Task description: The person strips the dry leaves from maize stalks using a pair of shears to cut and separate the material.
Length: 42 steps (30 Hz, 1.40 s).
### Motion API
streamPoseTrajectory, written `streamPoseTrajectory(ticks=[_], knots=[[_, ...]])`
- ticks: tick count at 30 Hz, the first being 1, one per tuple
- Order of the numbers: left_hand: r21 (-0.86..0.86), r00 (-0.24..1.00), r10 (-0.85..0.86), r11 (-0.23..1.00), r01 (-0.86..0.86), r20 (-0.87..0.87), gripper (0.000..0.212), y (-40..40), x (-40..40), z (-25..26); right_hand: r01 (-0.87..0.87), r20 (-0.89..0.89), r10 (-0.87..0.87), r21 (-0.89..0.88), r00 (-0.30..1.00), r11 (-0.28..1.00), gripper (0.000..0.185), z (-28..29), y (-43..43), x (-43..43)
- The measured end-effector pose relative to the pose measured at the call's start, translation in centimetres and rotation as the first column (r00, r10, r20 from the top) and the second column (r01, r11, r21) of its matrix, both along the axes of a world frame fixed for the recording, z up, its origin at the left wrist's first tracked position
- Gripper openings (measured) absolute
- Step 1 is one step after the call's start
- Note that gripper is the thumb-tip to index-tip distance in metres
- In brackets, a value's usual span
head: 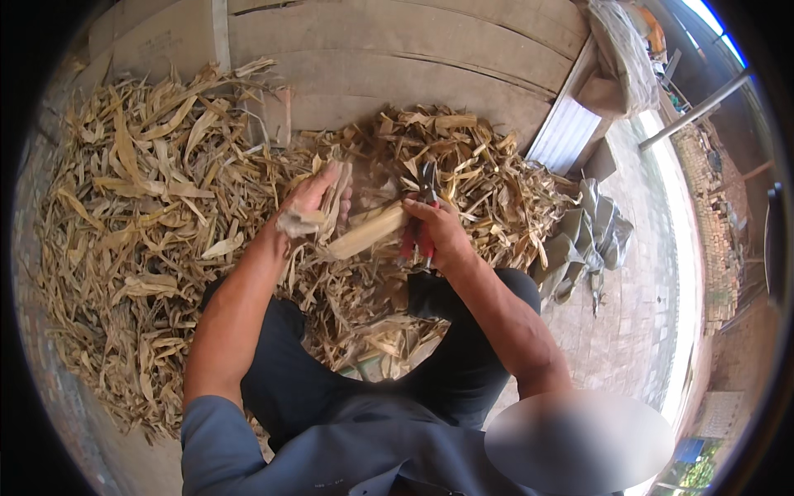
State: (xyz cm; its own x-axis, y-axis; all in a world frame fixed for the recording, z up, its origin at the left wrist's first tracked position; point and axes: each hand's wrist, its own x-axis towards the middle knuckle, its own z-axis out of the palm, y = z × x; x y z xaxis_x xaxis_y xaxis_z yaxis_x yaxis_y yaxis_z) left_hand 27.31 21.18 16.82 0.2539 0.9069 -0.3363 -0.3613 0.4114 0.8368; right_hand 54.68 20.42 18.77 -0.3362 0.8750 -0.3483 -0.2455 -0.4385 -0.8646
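Note:
My left hand [319, 189] holds dry, papery corn husk [336, 189], with loose husk strips hanging by the wrist. A pair of red-handled pruning shears [417, 240] is in my right hand [437, 223], with the metal blades pointing away from me. Between thumb and fingers the same hand pinches the upper end of a pale husk-covered piece [367, 234], perhaps a corn ear. This piece slants down towards the left hand; whether the two touch cannot be made out. Both hands are above a heap of dry corn husks [347, 304] between my knees.
A large husk pile [142, 204] lies to the left, and another heap [490, 167] lies ahead on the right. Brown boards [397, 68] form a barrier at the back. To the right, a crumpled grey sack [583, 229] rests on the paved floor [633, 273].

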Motion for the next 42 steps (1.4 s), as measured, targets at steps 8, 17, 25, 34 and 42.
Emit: streamPoseTrajectory(ticks=[8, 17, 25, 34, 42], knots=[[0.052, 0.945, -0.245, 0.964, 0.262, -0.217, 0.05, 1.6, 2.7, -0.2, 0.163, -0.067, -0.165, -0.032, 0.984, 0.986, 0.03, -1.0, 2.4, 3.4], [0.336, 0.964, -0.182, 0.911, 0.239, -0.192, 0.052, -0.4, 7.2, -1.0, 0.205, -0.098, -0.213, -0.086, 0.972, 0.975, 0.028, -0.8, 1.4, 1.8], [0.42, 0.965, 0.054, 0.906, 0.062, -0.258, 0.039, -1.3, 7.3, -0.4, 0.131, -0.025, -0.133, -0.05, 0.991, 0.99, 0.016, -0.6, 0.6, -1.0], [0.413, 0.862, 0.222, 0.91, -0.015, -0.456, 0.027, -0.8, 4.2, 0.8, -0.164, 0.437, -0.075, 0.484, 0.896, 0.86, 0.022, 2.2, -1.0, -1.1], [0.454, 0.811, 0.225, 0.889, 0.056, -0.54, 0.024, -1.8, 3.1, 0.2, -0.377, 0.605, 0.042, 0.439, 0.795, 0.816, 0.026, 1.5, -1.6, -2.2]])
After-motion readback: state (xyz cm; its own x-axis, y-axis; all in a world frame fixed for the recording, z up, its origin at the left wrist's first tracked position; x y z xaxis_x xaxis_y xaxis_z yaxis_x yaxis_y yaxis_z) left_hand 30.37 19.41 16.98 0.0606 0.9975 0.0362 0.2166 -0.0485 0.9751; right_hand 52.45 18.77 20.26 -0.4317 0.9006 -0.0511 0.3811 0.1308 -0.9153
